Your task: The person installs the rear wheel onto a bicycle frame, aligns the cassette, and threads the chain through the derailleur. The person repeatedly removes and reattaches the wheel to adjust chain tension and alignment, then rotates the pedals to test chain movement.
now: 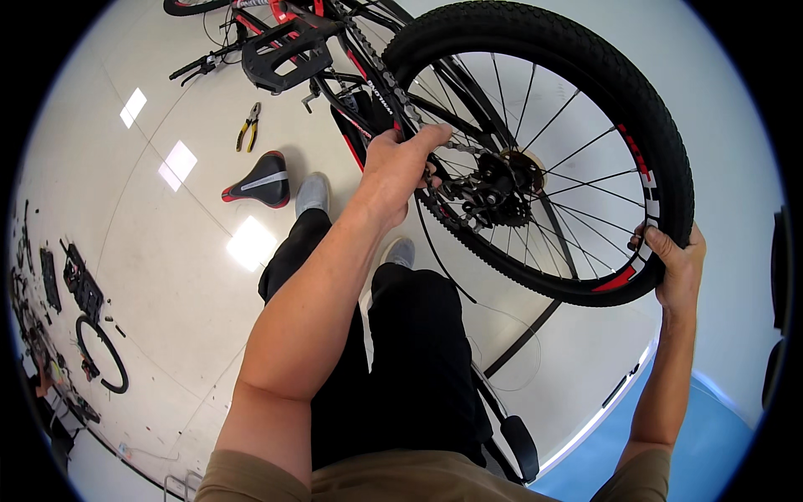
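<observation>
A black and red bicycle frame (358,67) stretches from the top of the picture toward me, with its rear wheel (577,38) on the right. My left hand (401,167) is closed round the frame's rear part, beside the chain (391,82); its thumb lies over the chain's run, and the palm hides the exact grip. Just right of those fingers are the rear derailleur (473,197) and the sprockets (520,180). With my right hand (676,261) I grip the wheel's tyre and rim at the lower right, thumb on the near side and fingertips showing inside the rim.
Yellow-black pliers (248,127) and a loose saddle (261,181) lie on the tiled floor, left of my feet. A black pedal (288,54) juts out at the top. A thin cable (435,255) hangs below the wheel. Bicycle parts (81,280) lie far left.
</observation>
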Tool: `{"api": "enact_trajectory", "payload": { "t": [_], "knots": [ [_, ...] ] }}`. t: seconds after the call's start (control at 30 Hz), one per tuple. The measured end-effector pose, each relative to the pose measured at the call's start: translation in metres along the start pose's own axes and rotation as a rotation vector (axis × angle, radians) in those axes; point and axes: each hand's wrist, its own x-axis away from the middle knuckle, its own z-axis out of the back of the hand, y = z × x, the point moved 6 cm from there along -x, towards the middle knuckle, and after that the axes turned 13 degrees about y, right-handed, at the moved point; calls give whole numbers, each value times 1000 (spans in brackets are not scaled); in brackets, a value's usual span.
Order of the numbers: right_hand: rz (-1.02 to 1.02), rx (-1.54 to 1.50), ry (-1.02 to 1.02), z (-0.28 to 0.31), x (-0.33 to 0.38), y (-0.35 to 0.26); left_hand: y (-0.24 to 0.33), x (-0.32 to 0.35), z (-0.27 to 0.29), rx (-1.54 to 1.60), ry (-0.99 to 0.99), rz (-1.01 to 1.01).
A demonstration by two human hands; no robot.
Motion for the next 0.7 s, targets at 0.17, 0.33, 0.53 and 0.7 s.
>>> {"api": "enact_trajectory", "payload": {
  "t": [0.17, 0.33, 0.53, 0.7],
  "knots": [
    [38, 19, 39, -6, 9, -8, 6, 5, -1, -37, 1, 26],
    [-5, 43, 78, -14, 13, -21, 8, 7, -1, -34, -2, 5],
    [76, 25, 42, -9, 8, -11, 4, 3, 3, -31, 9, 13],
    [33, -114, 41, 7, 9, 7, 14, -2, 3, -10, -19, -5]
  ]
}}
